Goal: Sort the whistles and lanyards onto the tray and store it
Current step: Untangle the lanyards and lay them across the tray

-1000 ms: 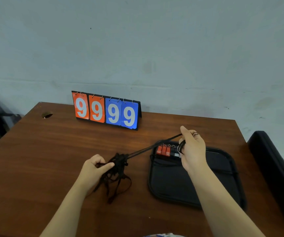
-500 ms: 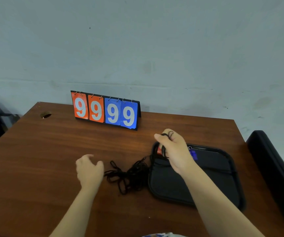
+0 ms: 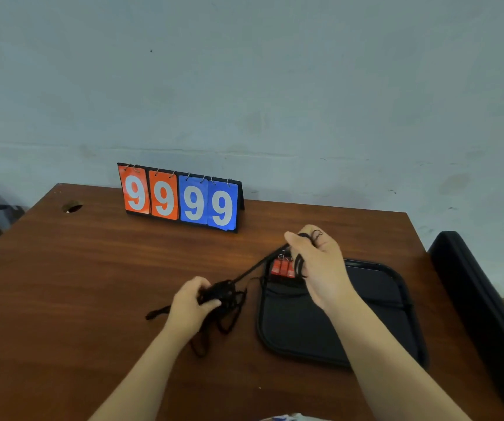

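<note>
Item: tangled bundle of black cord lanyards (image 3: 223,296), lying on brown wooden table (image 3: 92,284) just left of black soft rectangular tray (image 3: 381,314). Gripped in left hand (image 3: 188,305), fingers curled round the clump, probably to anchor it. One strand (image 3: 253,268) taut up to right hand (image 3: 320,265). Looped round its curled fingers, thumb extended, likely to wind a single lanyard free of the knot. Three small red plastic whistles (image 3: 282,267) lined up at tray's far-left corner, just under right hand. Orange-and-blue flip scoreboard (image 3: 181,197) upright at table's back.
</note>
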The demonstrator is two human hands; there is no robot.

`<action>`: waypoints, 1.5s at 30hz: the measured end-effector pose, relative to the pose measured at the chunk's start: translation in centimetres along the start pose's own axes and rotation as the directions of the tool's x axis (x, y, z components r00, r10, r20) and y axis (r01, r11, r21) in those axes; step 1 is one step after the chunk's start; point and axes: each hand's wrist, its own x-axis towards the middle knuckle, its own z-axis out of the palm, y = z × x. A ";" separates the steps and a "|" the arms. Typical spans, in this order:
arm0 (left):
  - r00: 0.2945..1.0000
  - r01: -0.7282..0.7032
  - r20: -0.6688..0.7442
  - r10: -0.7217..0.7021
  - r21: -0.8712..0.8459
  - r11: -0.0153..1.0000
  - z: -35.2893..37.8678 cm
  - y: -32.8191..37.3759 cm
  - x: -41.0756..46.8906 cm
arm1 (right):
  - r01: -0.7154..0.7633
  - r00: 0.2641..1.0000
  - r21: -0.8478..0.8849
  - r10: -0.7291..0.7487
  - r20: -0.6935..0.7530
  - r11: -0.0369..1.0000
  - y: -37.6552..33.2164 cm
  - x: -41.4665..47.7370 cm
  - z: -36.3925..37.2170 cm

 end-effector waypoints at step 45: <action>0.931 0.361 0.331 -0.153 -0.787 0.501 -5.9 9.3 -3.6 | 0.391 0.916 -0.758 -0.141 0.376 0.521 4.1 1.0 4.4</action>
